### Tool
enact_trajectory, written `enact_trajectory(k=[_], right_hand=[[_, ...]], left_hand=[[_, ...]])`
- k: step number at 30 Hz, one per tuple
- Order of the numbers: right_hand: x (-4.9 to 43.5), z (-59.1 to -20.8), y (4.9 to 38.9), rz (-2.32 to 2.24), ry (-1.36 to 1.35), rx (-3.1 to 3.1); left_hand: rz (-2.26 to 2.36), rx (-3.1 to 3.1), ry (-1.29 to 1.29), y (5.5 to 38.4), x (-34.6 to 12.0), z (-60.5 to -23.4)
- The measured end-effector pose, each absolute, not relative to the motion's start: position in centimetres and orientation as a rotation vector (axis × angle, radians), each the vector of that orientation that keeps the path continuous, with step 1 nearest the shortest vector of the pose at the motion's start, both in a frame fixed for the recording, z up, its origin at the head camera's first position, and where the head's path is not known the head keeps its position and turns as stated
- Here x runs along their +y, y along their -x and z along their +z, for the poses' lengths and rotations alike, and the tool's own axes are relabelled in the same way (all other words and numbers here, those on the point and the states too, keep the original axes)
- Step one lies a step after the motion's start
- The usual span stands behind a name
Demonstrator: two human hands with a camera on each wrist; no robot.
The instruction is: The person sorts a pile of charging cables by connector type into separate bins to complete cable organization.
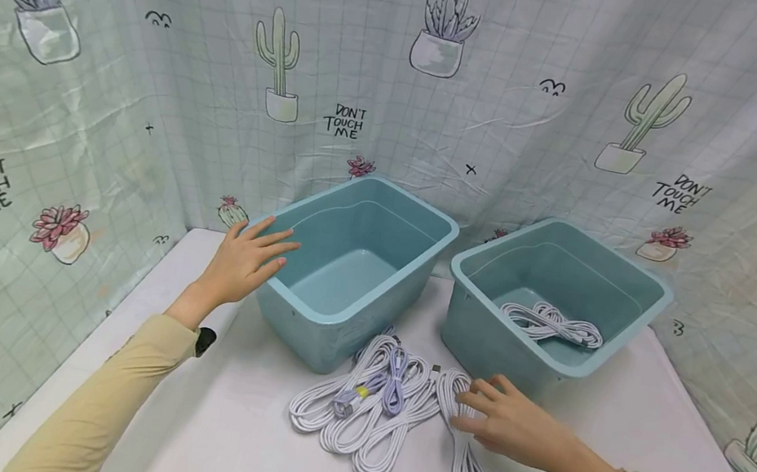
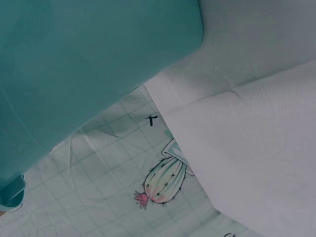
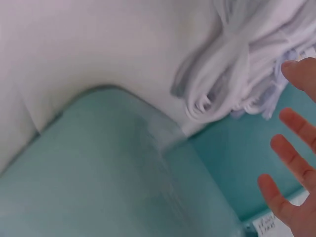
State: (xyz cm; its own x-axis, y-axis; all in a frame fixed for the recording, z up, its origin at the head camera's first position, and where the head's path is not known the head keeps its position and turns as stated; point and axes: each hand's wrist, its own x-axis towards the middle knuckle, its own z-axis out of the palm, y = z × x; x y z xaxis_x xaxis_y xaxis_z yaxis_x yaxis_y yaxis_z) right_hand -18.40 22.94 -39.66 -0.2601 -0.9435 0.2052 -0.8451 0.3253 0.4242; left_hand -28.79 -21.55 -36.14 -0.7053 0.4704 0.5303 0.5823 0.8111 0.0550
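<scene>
My left hand, fingers spread, lies over the near-left rim of a blue-green plastic bin; no cables show inside that bin. In the left wrist view, the bin's outer wall fills the upper left. Above the table, my right hand reaches inward with its fingers apart, overlapping the upper end of a bundled white cable. Its spread fingers hold nothing in the right wrist view. Left of that bundle lie several coiled white cables, with a small lilac cable on top.
A second blue-green bin stands at the right, with coiled white cables on its floor. Both bins stand on a white-covered table. A cactus-printed curtain encloses the back and sides.
</scene>
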Motion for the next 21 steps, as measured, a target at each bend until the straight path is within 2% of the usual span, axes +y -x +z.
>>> enact_trajectory(k=[21], right_hand=[[23.6, -43.0, 20.2, -0.373, -1.694, -2.143]], left_hand=[[-0.308, -2.509, 0.773, 28.8, -21.6, -36.1]])
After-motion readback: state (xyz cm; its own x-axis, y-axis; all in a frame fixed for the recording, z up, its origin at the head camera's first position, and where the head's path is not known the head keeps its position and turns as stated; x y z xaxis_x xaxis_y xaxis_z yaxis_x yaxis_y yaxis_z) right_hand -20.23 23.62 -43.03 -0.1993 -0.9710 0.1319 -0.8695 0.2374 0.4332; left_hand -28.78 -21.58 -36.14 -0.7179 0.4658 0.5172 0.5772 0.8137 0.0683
